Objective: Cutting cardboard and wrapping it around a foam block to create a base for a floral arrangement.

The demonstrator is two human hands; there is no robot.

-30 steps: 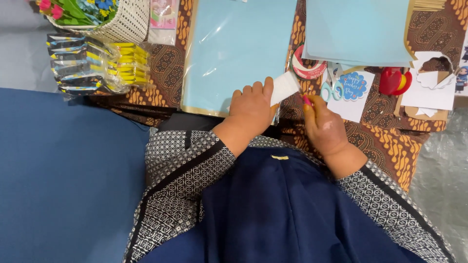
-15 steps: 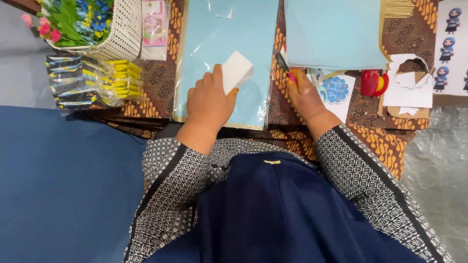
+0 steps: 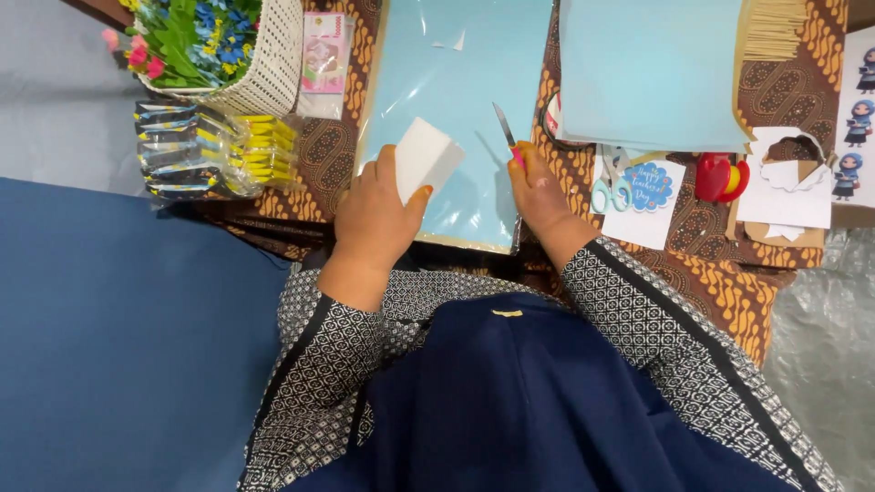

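One white foam block (image 3: 427, 157) sits over the near part of a light blue sheet (image 3: 456, 100), pinched in the closed left hand (image 3: 375, 217). The right hand (image 3: 540, 193), curled shut, grips one small knife (image 3: 507, 135), blade pointing far. A second blue sheet (image 3: 649, 73) lies right; one pair of scissors (image 3: 605, 187) beside it.

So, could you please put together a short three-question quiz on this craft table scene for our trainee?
1. True or false: the left hand holds a white block.
2. What does the right hand hold? A) scissors B) a craft knife C) a glue stick
3. Fill in: both hands are over a light ___ sheet in clear wrap.

Key:
1. True.
2. B, the craft knife, blade pointing away from the person; the scissors lie on the table to the right.
3. Blue.
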